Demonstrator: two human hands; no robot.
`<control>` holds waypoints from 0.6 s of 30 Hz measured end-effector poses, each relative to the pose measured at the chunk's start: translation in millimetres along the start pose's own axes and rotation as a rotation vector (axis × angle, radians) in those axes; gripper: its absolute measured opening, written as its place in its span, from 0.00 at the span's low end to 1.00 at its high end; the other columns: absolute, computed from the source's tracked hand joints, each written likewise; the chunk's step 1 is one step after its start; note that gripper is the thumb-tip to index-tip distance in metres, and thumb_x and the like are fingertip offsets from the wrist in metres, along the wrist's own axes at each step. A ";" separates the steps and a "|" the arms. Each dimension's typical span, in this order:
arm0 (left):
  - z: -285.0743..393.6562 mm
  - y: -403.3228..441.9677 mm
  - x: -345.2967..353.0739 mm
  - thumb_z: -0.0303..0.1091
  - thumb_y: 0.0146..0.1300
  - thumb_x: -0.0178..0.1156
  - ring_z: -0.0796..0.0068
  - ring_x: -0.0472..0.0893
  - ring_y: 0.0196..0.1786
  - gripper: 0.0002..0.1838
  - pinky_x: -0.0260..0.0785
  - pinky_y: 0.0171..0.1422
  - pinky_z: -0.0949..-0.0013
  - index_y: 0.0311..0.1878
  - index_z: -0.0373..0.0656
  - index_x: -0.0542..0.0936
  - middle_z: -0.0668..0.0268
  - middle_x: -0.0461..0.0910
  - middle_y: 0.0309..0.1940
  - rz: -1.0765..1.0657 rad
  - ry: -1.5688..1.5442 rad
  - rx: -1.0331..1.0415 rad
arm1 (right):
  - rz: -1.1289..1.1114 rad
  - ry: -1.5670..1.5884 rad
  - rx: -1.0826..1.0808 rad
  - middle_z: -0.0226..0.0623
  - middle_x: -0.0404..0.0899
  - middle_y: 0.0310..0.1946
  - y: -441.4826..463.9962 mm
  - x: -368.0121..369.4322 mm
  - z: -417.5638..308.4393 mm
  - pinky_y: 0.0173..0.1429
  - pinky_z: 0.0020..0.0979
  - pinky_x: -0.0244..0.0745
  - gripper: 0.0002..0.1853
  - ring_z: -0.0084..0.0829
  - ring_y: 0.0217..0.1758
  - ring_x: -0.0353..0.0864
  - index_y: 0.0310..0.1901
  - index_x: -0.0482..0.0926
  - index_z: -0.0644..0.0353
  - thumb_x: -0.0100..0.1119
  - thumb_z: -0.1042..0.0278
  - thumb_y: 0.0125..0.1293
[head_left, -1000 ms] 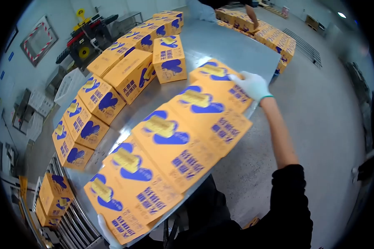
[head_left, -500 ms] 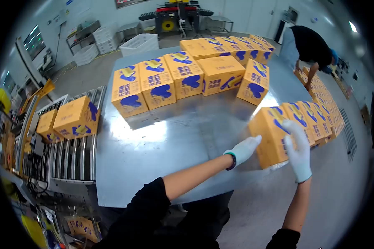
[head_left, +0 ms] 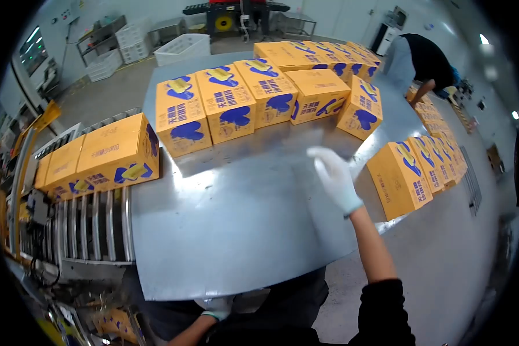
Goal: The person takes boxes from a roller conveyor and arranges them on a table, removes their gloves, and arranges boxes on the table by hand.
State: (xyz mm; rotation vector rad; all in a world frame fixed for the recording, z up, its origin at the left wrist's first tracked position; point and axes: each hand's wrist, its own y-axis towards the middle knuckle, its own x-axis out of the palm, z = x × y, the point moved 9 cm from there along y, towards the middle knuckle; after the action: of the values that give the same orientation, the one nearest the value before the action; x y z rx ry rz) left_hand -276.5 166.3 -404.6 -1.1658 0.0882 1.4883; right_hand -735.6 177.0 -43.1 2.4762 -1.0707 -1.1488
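Observation:
My right hand (head_left: pixel 335 179), in a white glove, is over the middle of the metal table (head_left: pixel 230 230), touching no box, its fingers extended. Low in the view, my left hand (head_left: pixel 216 305) is at the table's near edge, its fingers mostly hidden. Yellow boxes with blue print stand in a curved row along the far side, among them a tilted box (head_left: pixel 360 108). To the right of my right hand, a box (head_left: pixel 395 181) heads another row at the table's right edge.
On the left, a roller conveyor (head_left: pixel 95 230) carries several yellow boxes (head_left: pixel 112 151) that reach the table's edge. Another person (head_left: pixel 424 63) bends over boxes at the far right. White crates (head_left: pixel 181 49) and a machine (head_left: pixel 230 17) stand behind the table.
My right hand has left the right-hand row and moved left over the table. My left hand has drawn back to the near edge. The conveyor boxes have come nearer the table.

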 end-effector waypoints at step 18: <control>4.4 52.2 -13.5 0.50 0.79 0.53 0.53 0.77 0.70 0.24 0.65 0.76 0.56 0.67 0.45 0.79 0.53 0.81 0.65 -0.158 0.161 -0.144 | -0.501 0.207 -0.408 0.56 0.77 0.68 178.6 250.5 -191.0 0.78 0.43 0.66 0.44 0.51 0.73 0.74 0.70 0.73 0.66 0.62 0.33 0.68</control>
State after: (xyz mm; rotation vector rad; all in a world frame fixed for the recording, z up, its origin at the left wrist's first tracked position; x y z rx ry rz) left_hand -322.5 143.1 -421.2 -1.3761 -0.0012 1.2772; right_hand -582.1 -144.3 22.7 2.5049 -0.1319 -1.0590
